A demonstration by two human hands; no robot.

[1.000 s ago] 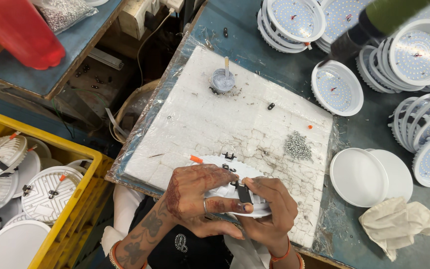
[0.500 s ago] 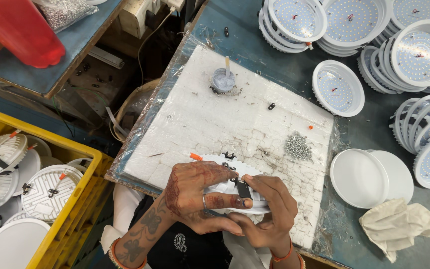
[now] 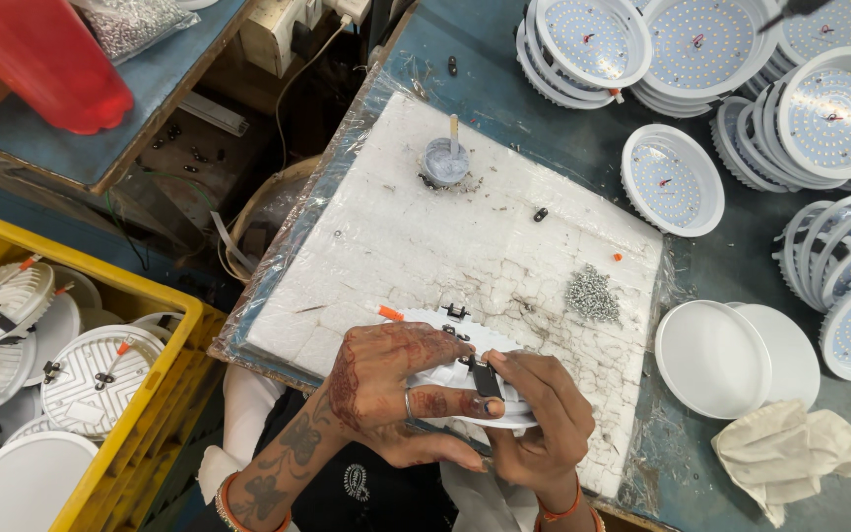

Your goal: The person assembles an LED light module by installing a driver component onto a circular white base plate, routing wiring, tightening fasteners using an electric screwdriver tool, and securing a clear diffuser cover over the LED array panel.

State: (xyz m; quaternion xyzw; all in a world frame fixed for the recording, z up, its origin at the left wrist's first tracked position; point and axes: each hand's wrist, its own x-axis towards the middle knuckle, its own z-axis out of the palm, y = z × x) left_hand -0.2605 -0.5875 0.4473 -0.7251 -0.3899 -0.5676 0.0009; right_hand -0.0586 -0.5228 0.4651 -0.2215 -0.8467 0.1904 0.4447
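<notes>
A round white lamp housing with a ribbed back rests at the near edge of a white foam board. My left hand grips its near rim, thumb laid across the back. My right hand holds the other side, fingers pressing a small black clip on the housing. An orange-tipped wire sticks out at the housing's left. A heap of small silver screws lies on the board to the right.
A small grey cup with a stick stands at the board's far end. Stacks of LED lamp discs fill the back right; two white covers and a cloth lie right. A yellow crate of housings sits left.
Both hands stay on the housing; the fingers have shifted slightly around the black clip. A dark object at the top right has moved out of view.
</notes>
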